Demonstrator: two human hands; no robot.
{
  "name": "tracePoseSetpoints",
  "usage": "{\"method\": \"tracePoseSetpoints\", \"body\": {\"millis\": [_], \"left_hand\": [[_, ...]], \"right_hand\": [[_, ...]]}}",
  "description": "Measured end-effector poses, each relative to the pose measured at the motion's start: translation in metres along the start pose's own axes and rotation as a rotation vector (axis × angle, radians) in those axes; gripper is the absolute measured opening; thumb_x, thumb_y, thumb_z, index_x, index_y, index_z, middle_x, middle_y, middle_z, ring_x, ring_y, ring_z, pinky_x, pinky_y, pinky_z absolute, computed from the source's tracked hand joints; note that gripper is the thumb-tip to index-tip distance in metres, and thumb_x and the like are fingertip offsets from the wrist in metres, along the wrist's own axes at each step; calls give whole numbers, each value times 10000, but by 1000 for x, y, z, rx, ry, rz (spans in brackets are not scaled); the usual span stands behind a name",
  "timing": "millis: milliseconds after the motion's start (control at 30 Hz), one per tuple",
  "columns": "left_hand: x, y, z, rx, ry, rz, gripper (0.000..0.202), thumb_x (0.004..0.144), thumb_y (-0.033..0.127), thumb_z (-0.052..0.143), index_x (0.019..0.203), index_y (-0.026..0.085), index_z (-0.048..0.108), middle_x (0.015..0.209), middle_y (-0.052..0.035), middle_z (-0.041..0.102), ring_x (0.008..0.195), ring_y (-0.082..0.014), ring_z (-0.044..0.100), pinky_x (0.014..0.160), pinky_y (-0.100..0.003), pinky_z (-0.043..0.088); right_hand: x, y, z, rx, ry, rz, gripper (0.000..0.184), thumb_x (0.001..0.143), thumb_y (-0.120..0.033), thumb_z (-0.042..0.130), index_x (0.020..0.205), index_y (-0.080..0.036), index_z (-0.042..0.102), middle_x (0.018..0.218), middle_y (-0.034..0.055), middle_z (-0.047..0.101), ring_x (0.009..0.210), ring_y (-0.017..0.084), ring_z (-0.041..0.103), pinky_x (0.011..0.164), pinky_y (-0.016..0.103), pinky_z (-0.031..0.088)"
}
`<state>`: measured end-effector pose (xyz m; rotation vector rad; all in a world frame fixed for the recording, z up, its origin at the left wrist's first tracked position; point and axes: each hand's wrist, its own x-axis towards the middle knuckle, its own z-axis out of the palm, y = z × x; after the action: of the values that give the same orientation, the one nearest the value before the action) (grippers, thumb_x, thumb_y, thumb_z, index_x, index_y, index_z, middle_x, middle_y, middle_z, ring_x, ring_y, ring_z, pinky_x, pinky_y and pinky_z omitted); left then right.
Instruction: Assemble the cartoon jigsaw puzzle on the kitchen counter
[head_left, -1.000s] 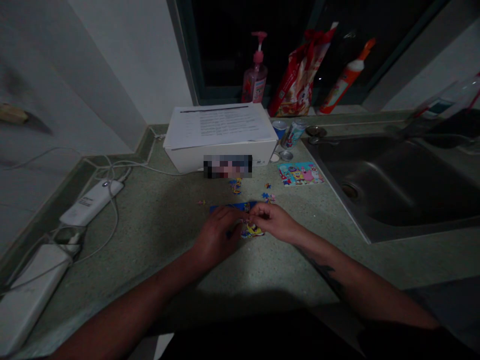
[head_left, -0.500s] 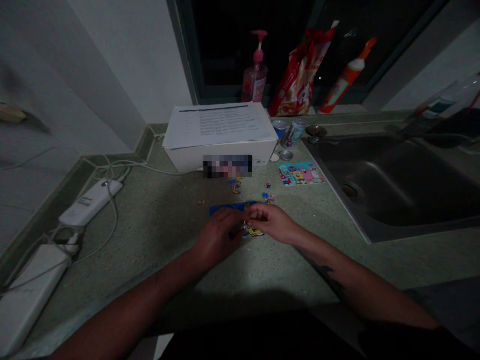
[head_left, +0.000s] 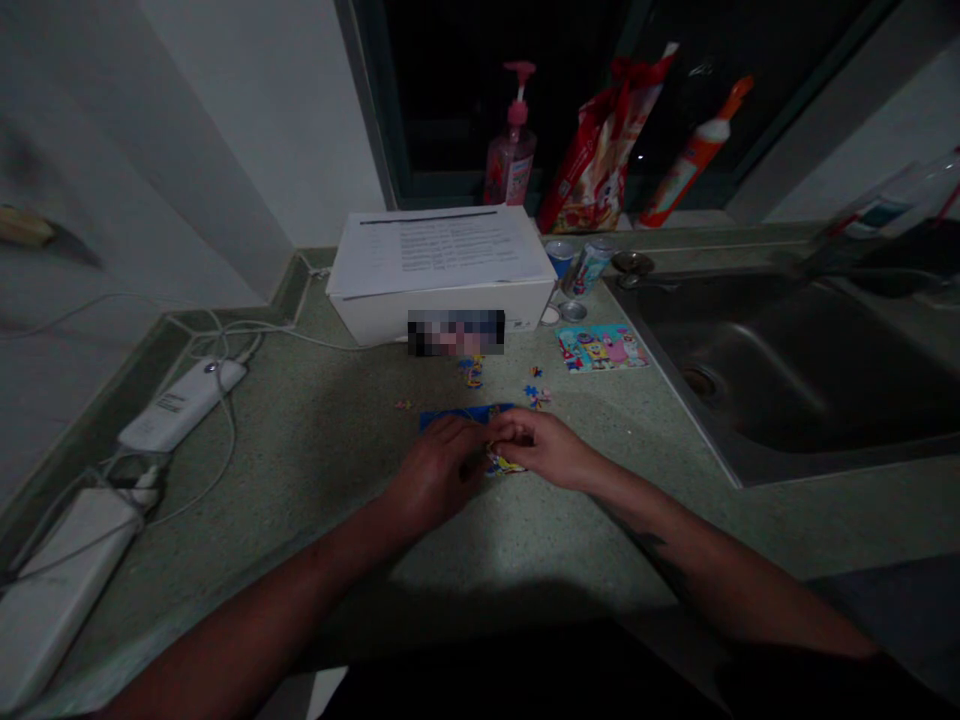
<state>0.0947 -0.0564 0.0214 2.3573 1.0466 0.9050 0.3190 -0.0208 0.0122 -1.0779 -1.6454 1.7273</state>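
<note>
From the head camera we look down on a speckled green countertop. Our left hand and right hand meet near its middle, over a partly joined jigsaw puzzle that shows blue at the far side and yellow at the near side. The left fingers curl down over the puzzle. The right fingers are bunched together, their tips close against the left hand's. Whether they pinch a piece we cannot tell, as the spot is dark and small.

Loose puzzle pieces lie just beyond the hands, with more to the far right and one to the far left. Farther right lies a cartoon picture card, beside a steel sink. Straight ahead stands a white box with printed papers on top. Behind it, along the window, are a pink pump bottle, a red bag and an orange-capped bottle. Two drink cans stand near the box's right corner. At the near left, two white power banks lie among white cables.
</note>
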Motion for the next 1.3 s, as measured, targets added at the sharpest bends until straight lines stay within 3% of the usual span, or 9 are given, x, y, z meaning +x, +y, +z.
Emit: {"method": "tracePoseSetpoints", "body": {"millis": [333, 833, 1033, 1300], "left_hand": [[2, -8, 3, -1, -85, -195, 312, 889, 133, 725, 1186, 225, 721, 1178, -99, 792, 1123, -315, 718, 1046, -539, 542], [7, -11, 10, 19, -121, -194, 351, 845, 94, 728, 1169, 226, 731, 1165, -101, 792, 1125, -333, 708, 1032, -555, 532], [8, -9, 4, -19, -93, -174, 323, 876, 108, 717, 1168, 245, 719, 1166, -77, 801, 1121, -309, 713, 1039, -544, 526], [9, -9, -6, -87, 4, -102, 319, 915, 151, 722, 1218, 249, 721, 1139, -73, 783, 1096, -273, 726, 1008, -488, 560]], "right_hand": [[0, 2, -13, -288, 184, -126, 183, 943, -281, 717, 1108, -220, 767, 913, 24, 801, 795, 188, 719, 729, 327, 531], [-1, -1, -13, -364, 189, -114, 176, 948, -251, 694, 1101, -224, 775, 907, 27, 809, 791, 190, 732, 736, 333, 530], [-2, -1, -14, -437, 214, -126, 102, 948, -251, 686, 980, -230, 781, 887, 29, 796, 775, 190, 700, 726, 337, 501], [1, -3, -2, -160, 177, -114, 115, 915, -327, 732, 963, -223, 728, 860, 6, 747, 719, 154, 642, 668, 295, 494]]}}
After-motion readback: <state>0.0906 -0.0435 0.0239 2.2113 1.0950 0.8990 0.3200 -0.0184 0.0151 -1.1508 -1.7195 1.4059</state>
